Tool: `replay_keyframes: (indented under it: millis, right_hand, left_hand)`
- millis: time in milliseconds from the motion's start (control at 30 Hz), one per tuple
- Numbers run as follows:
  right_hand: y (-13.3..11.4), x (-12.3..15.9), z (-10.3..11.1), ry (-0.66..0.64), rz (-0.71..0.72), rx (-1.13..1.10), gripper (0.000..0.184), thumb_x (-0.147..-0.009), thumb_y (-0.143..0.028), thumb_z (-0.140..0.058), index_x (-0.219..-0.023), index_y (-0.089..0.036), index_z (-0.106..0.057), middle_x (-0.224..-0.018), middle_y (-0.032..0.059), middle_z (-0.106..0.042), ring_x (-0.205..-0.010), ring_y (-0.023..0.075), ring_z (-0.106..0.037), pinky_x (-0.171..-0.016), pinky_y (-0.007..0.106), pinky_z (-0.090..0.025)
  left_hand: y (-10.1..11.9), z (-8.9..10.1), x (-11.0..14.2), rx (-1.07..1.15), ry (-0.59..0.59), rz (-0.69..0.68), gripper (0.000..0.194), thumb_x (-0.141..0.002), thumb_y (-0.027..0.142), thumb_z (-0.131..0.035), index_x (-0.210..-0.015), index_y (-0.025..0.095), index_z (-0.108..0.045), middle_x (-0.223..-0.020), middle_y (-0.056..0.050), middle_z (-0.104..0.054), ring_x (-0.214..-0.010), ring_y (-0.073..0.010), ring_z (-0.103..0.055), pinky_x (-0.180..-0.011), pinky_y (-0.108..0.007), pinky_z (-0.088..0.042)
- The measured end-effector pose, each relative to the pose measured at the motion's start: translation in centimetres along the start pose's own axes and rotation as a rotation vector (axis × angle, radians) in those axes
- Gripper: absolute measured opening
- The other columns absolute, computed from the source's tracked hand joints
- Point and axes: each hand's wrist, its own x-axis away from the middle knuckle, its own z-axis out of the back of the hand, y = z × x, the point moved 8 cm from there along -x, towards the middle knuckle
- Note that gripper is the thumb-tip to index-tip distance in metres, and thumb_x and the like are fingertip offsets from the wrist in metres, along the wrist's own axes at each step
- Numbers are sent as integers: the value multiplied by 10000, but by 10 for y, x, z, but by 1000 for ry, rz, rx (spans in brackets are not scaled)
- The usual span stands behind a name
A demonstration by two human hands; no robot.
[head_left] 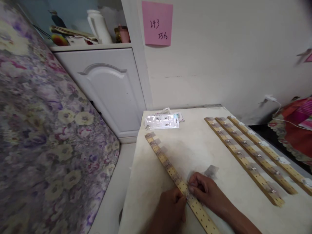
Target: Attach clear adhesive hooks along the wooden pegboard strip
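A long tan strip with rows of small holes (195,208) lies slantwise on the table. Small clear plastic pieces with shiny fittings sit along its far part; one such clear piece (168,165) is near the middle. My left hand (169,208) is closed at the strip's left edge, fingers bent inward and partly hidden. From the right, my right hand (206,191) pinches at the strip, thumb and finger together over a tiny part too small to name. Just behind the right hand is a clear plastic square (211,171).
Three similar strips, including the nearest one (240,159), lie at the right with clear pieces on them. Clear blister packs (162,121) rest at the table's back left. A floral curtain (48,130) hangs left; a white cabinet (102,87) and wall stand behind.
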Motion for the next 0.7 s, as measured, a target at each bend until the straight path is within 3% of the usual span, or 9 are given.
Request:
replay_keyframes:
  millis: [467, 700]
  right_hand:
    - [22, -4, -3, -6, -138, -102, 179, -701, -206, -658, -817, -210, -522, -628, -78, -492, -464, 61, -411, -375, 175, -301]
    - [23, -6, -7, -51, -162, -153, 235, -689, -176, -652, -876, -204, -512, -630, -88, -475, -451, 55, -417, -315, 149, -318]
  left_hand:
    - [-2, -5, 1, 67, -47, 79, 210, -775, 364, -459, -638, 205, -465, -396, 66, -492, -294, -72, -336, -357, -196, -234]
    - [0, -2, -1, 39, -38, 58, 172, -746, 260, -460, -591, 188, -470, -365, 57, -506, -304, -55, -345, -385, -176, -247]
